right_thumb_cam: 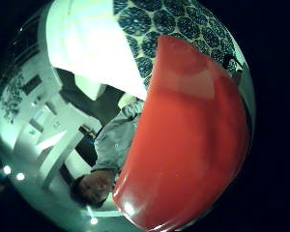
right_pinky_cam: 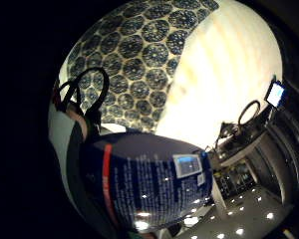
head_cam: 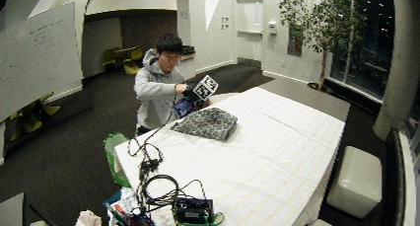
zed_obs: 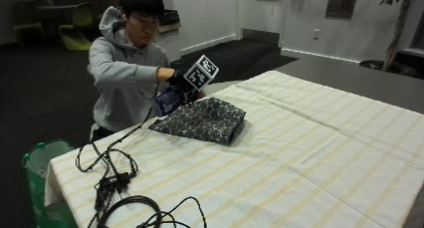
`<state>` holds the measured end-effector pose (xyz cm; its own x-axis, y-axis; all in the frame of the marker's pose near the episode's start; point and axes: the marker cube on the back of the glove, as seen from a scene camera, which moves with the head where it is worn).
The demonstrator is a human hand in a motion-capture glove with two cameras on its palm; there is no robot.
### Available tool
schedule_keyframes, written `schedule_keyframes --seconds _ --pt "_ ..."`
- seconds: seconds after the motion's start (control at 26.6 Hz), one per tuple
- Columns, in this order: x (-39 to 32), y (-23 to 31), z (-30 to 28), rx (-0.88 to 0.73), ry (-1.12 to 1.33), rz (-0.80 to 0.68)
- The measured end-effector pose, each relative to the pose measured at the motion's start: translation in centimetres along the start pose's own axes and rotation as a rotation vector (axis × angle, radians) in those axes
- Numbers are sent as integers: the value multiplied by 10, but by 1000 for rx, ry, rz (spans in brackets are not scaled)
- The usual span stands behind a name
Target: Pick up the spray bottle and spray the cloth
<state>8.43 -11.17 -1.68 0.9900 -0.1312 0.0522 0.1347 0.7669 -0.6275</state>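
One gloved right hand (zed_obs: 180, 82) clamped around dark-blue plastic spray bottle with red top (zed_obs: 167, 100), lifted just above near edge of folded dark patterned cloth (zed_obs: 201, 119). I'm mid-spray step; next needs nozzle aimed clothward, trigger squeezed.

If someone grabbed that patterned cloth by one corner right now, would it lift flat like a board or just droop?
It would probably droop. The cloth lies folded on the striped tablecloth with soft, rounded edges, which suggests limp fabric. It looks light, so a push would likely bunch or slide it rather than tip it.
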Motion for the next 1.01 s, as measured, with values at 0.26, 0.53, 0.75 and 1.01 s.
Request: schedule_keyframes --seconds 0.26,0.53,0.75,1.01 --pt "-5 -2 5 -8 10 15" --pt "-76 34 -70 437 -149 -277" --pt "-150 19 -112 775 -589 -692" --pt "-182 -54 -85 641 -859 -931"
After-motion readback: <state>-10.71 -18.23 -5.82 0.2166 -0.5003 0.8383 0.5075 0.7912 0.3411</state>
